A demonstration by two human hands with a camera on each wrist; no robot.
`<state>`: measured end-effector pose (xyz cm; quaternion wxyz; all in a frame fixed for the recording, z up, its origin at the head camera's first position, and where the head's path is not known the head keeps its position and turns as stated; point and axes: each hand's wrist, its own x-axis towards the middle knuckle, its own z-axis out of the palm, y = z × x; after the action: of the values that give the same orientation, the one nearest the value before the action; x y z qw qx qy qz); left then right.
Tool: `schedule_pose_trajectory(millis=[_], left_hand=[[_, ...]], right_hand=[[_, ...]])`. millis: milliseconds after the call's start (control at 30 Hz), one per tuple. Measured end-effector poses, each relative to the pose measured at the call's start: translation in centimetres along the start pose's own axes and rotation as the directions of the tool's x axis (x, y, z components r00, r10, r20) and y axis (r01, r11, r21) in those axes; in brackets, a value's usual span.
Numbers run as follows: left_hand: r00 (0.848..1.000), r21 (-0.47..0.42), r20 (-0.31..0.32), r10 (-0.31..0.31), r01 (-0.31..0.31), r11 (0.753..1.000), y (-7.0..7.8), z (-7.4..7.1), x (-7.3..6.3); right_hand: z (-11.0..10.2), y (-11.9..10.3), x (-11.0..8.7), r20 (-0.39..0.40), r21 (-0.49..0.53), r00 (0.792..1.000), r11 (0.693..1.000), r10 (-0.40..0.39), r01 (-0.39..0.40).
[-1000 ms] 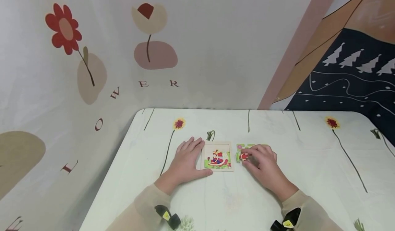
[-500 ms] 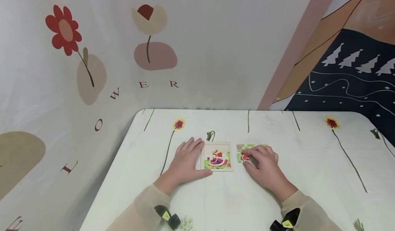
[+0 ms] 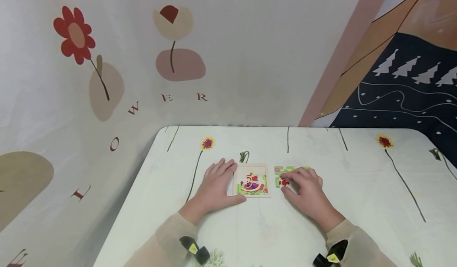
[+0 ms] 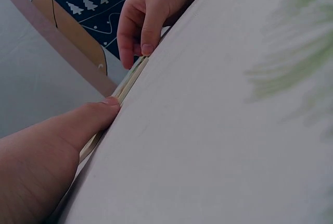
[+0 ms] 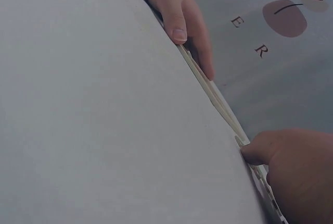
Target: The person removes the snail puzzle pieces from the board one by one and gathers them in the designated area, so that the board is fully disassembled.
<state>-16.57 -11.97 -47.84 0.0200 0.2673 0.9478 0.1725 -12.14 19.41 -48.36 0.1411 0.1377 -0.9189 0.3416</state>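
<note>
A square wooden puzzle tray [image 3: 251, 169] lies flat on the table, its lower part filled with colourful pieces. Along its left side rests my left hand [image 3: 216, 187], fingers stretched to the upper left corner and thumb on the near edge. In the left wrist view that thumb [image 4: 106, 107] touches the tray's side. Just right of the tray, my right hand [image 3: 303, 189] pinches a green and red puzzle piece [image 3: 277, 182] between thumb and fingertips, low over the table. Its right part is hidden by the fingers. Behind it lie green puzzle pieces [image 3: 278, 169], partly covered by the hand.
The white tabletop [image 3: 265, 235] is printed with flowers and stems. A fabric wall [image 3: 250, 68] with printed flowers and letters rises behind its far edge. Black wrist cameras [image 3: 194, 251] sit on both sleeves.
My right hand and the puzzle piece at its fingertips have shifted very slightly to the right. My left hand and the tray have stayed in place.
</note>
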Motion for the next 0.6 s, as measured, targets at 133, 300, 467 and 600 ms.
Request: schedule_pose_trajectory(millis=[133,300,467,600], left_hand=[[1.0,-0.003,-0.001,0.002,-0.002,1.0,0.1,0.0,0.0],[1.0,-0.001,-0.001,0.006,-0.006,1.0,0.0,-0.1,0.0],[1.0,0.009,0.0,0.0,0.0,1.0,0.0,-0.2,0.1],[1.0,0.001,0.006,-0.004,0.004,1.0,0.2,-0.2,0.0]], right_hand=[[0.0,0.1,0.0,-0.012,0.014,1.0,1.0,-0.008,0.008],[0.6,-0.3,0.6,-0.028,0.05,1.0,0.999,-0.011,0.012],[1.5,-1.3,1.8,-0.008,0.044,1.0,0.999,-0.028,0.028],[2.1,-2.2,2.4,0.034,0.028,0.998,0.999,-0.047,0.046]])
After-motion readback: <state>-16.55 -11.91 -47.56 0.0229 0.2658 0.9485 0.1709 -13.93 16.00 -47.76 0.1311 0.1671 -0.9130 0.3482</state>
